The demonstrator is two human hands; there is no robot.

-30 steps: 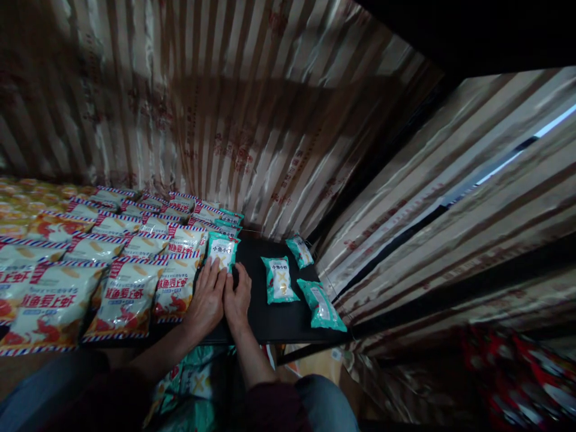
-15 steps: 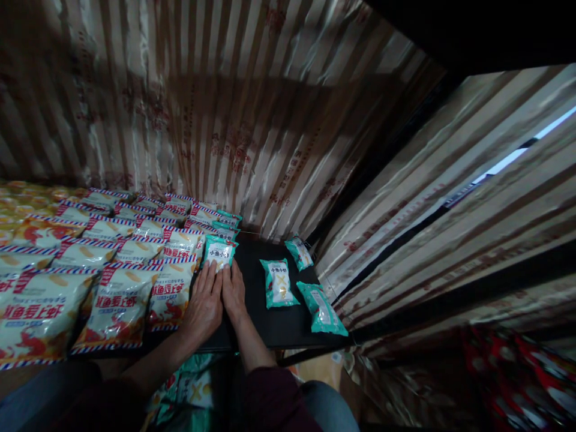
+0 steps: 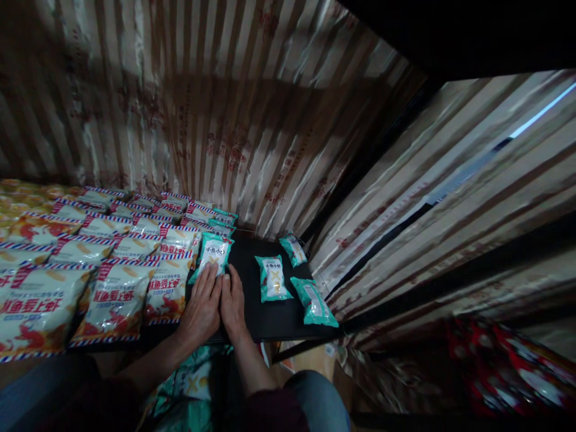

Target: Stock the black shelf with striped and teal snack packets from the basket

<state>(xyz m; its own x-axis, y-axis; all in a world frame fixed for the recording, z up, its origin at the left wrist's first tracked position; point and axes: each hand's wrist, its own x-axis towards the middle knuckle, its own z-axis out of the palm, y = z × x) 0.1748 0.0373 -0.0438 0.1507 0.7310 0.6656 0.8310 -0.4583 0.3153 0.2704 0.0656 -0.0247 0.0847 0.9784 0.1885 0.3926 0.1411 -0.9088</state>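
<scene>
My left hand (image 3: 201, 306) and my right hand (image 3: 233, 300) lie side by side, fingers stretched flat, on the black shelf (image 3: 265, 315). Their fingertips touch the near edge of a teal snack packet (image 3: 213, 254), which leans against a row of more teal packets (image 3: 222, 221) behind it. Three loose teal packets lie to the right: one in the middle (image 3: 271, 278), one further back (image 3: 293, 249) and one near the shelf's front right corner (image 3: 314, 302).
Rows of white snack bags with red and blue striped edges (image 3: 114, 298) fill the shelf to the left. Shiny striped foil (image 3: 234, 120) lines the back and right walls. More teal packets (image 3: 189, 384) sit below the shelf between my knees.
Both hands have stayed together at the teal packet, shifting slightly; the packet now leans a little more to the left. The view has drifted a bit.
</scene>
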